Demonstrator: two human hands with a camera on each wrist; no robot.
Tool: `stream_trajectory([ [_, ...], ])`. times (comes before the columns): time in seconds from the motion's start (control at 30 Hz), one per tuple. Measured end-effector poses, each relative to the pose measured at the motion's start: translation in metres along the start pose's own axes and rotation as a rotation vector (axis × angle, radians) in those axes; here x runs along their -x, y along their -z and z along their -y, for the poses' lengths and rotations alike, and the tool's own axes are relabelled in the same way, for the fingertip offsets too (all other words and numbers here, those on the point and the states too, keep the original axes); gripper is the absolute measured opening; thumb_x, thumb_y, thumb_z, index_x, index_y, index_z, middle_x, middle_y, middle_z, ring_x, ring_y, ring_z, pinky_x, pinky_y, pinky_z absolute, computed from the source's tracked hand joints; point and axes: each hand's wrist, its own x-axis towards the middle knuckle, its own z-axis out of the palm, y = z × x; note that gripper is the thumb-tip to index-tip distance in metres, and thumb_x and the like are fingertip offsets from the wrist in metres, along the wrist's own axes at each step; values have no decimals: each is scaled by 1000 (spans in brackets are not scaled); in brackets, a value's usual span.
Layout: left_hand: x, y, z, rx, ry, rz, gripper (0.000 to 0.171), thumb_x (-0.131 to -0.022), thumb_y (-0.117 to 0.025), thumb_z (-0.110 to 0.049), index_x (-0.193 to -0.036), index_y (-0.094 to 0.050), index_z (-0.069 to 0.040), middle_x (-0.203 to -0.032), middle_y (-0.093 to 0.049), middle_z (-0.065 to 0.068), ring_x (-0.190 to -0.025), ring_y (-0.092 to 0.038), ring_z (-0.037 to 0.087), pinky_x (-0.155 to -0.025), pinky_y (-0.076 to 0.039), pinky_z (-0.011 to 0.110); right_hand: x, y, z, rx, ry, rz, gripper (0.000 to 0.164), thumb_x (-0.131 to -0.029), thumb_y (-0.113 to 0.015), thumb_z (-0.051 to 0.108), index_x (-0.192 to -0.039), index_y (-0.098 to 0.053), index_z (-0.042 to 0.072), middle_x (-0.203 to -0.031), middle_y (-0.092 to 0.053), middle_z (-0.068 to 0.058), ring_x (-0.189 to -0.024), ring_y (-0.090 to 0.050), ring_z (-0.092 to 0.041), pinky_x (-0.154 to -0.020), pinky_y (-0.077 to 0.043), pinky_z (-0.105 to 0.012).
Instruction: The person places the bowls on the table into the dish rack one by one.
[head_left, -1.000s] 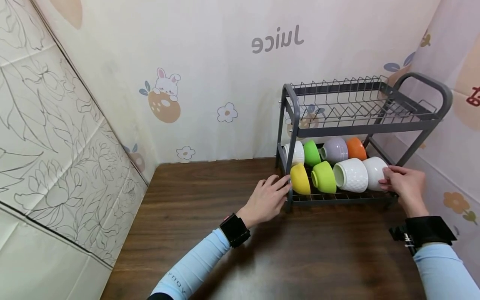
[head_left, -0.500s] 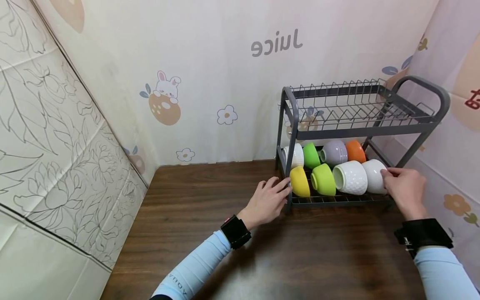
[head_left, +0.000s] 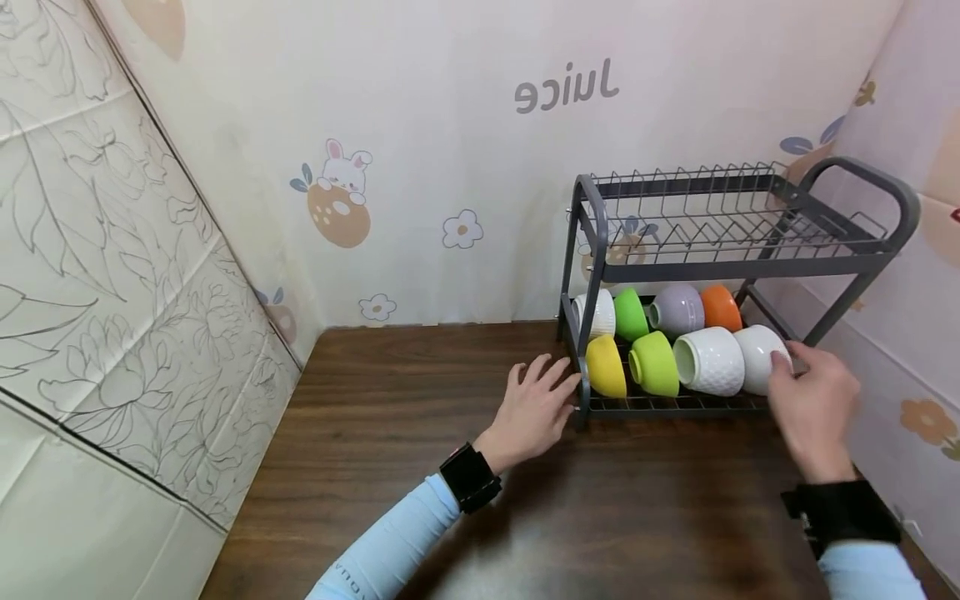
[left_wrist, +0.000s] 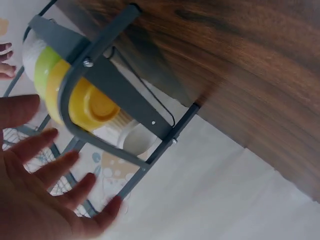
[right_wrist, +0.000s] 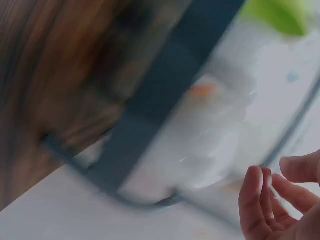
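A grey two-tier dish rack [head_left: 735, 271] stands on the wooden table, bowls lying on their sides along its lower tier. The front row runs from a yellow bowl [head_left: 605, 367] through a lime green bowl [head_left: 656, 365] and a textured white bowl [head_left: 716, 362] to a plain white bowl [head_left: 757, 354]. Just off that last bowl, my right hand [head_left: 816, 404] holds nothing; thumb and fingers stand apart in the right wrist view. My left hand [head_left: 528, 408] spreads its fingers beside the rack's left post, nearest the yellow bowl; the head view cannot settle whether they touch.
Behind the front row lie a ribbed white bowl [head_left: 600, 312], a green bowl [head_left: 630, 314], a lavender bowl [head_left: 680, 308] and an orange bowl [head_left: 720, 308]. Wire slots [head_left: 720, 221] span the upper tier. A patterned wall [head_left: 420, 150] closes off the back, another the right.
My right hand has let go of the plain white bowl and drawn back toward the front. The left fingers have spread and eased off the post. The bowls keep their order.
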Motion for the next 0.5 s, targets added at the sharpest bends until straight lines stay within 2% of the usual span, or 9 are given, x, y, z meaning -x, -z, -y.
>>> stream_trajectory([
  [0.07, 15, 5, 0, 48, 81, 3, 46, -107, -61, -35, -151, -58, -22, -157, -49, 3, -145, -40, 29, -110, -38, 62, 26, -7, 28, -33, 139, -40, 21, -95, -69, 6, -106, -77, -8, -94, -70, -30, -78, -62, -45, -67, -38, -46],
  [0.1, 23, 7, 1, 78, 123, 9, 45, -107, -62, -34, -150, -59, -21, -155, -50, 5, -144, -41, 30, -109, -39, 64, 42, -12, 44, -52, 204, -25, 17, -92, -71, 5, -102, -78, -7, -89, -70, -27, -74, -62, -42, -65, -37, -45],
  [0.17, 41, 9, 0, 136, 198, 41, 45, -107, -63, -33, -149, -60, -19, -154, -51, 8, -143, -43, 33, -107, -40, 70, 77, -22, 75, -82, 294, 73, 8, -86, -75, 1, -92, -78, -3, -82, -70, -18, -71, -64, -36, -63, -44, -45],
  [0.23, 58, 5, -2, 165, 258, 90, 45, -106, -65, -33, -147, -62, -17, -154, -50, 12, -143, -44, 35, -103, -40, 74, 113, -33, 99, -98, 344, 223, 6, -82, -79, -2, -87, -77, 2, -79, -69, -11, -70, -66, -31, -63, -50, -49],
  [0.3, 74, -2, -6, 164, 284, 153, 45, -104, -68, -34, -145, -64, -16, -154, -50, 15, -143, -44, 37, -99, -42, 76, 143, -41, 117, -108, 329, 404, 11, -81, -82, -3, -86, -78, 6, -79, -67, -3, -70, -66, -24, -64, -54, -47],
  [0.37, 84, -8, -11, 143, 282, 227, 44, -102, -71, -35, -141, -67, -17, -151, -51, 13, -141, -45, 36, -96, -46, 75, 162, -47, 126, -87, 290, 556, 10, -84, -82, -2, -86, -78, 7, -78, -65, 2, -70, -65, -18, -64, -55, -43],
  [0.5, 97, -15, -19, 98, 215, 343, 44, -97, -77, -42, -135, -69, -21, -139, -55, 9, -130, -51, 32, -82, -55, 68, 180, -50, 131, -28, 209, 788, 10, -89, -79, 0, -88, -79, 9, -80, -62, 6, -73, -63, -12, -67, -56, -38],
])
